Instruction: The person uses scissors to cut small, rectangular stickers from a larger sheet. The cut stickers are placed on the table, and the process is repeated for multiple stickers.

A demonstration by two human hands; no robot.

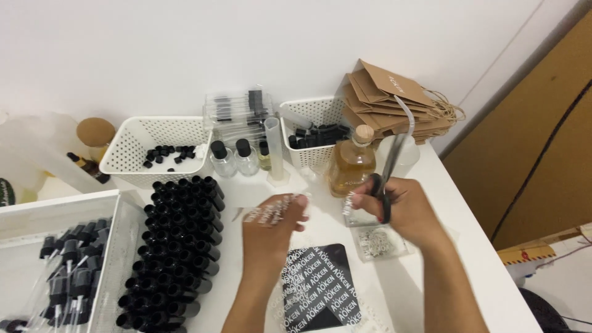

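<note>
Right hand (404, 206) grips black-handled steel scissors (388, 176); left hand (271, 225) pinches clear printed label strip (266, 213) above white counter (444, 246), near amber glass bottle (350, 165).

Black scissors (387, 179), amber bottle (350, 165), white baskets (132, 139), brown paper bags (388, 102).

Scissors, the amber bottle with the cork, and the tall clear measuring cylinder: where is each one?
scissors (394, 151), head view, on the blades above the right hand.
amber bottle (350, 166), head view, on its glass body.
measuring cylinder (275, 148), head view, on the middle of its clear tube.
</note>
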